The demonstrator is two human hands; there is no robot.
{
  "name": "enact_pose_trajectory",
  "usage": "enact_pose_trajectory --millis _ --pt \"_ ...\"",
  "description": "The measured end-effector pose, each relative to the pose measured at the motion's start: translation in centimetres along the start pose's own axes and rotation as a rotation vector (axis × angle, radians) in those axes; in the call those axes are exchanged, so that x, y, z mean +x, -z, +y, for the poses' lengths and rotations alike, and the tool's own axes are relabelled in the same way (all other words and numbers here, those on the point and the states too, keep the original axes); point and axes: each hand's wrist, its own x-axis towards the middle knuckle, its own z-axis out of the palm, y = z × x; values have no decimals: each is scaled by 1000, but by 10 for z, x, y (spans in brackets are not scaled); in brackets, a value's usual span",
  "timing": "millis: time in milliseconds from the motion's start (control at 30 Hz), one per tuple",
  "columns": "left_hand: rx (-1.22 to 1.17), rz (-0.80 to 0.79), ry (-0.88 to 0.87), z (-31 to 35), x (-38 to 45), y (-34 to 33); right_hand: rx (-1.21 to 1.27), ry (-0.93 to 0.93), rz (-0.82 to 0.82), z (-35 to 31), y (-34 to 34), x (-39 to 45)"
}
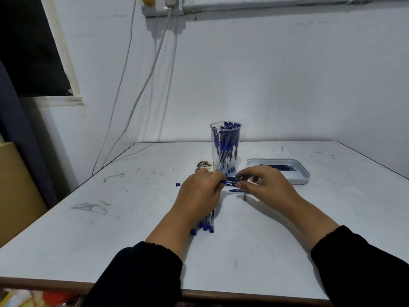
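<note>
**Scuffed white table [110, 218], one blue pen [231, 180] held at both ends**

At the far left a dark window opening [28, 45] and a blue curtain [13, 134] edge the pale wall. Two cables [141, 85] hang from a socket strip [163, 7] down behind the table. On the table's left part lies a small blue cap [177, 184], apart from everything else.

Next comes the left hand [200, 191]. A bundle of clear pens [208, 224] lies beneath it, their blue ends sticking out toward the person beside the wrist; whether the hand also holds them I cannot tell. Its fingers [218, 180] are curled and pinch the left end of the blue pen.

That pen sits roughly level just above the table, between the two hands. It is right in front of a clear cup [225, 149] that stands upright and is filled with more blue pens. A brown scorch mark [204, 164] shows on the table just left of the cup's base. Nearer the person than the held pen, another pen [238, 191] lies flat on the table, with a small grey piece [244, 197] just beside it.

The right hand [265, 185] pinches the blue pen's right end between thumb and forefinger, and its other fingers are loosely bent. Farther right a shallow white tray [306, 175] rests on the table, with dark refills [280, 166] lying in it.
</note>
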Motion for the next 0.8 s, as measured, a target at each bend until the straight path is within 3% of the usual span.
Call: enact_pose_trajectory --millis 133,267,433,533,667,800 --pt "17 25 -78 -5 0 -5 -60 79 29 3 -7 2" --pt "67 78 -61 -13 2 -8 -60 24 73 10 -1 7" --pt "187 136 93 -26 3 -11 5 -62 122 30 14 11" --pt "256 92 204 -29 4 -8 27 -134 149 44 24 11" --pt "291 76 287 -29 5 -6 -120 -197 217 56 25 13" --pt "298 58 293 -27 6 -7 -223 -146 247 46 4 22"
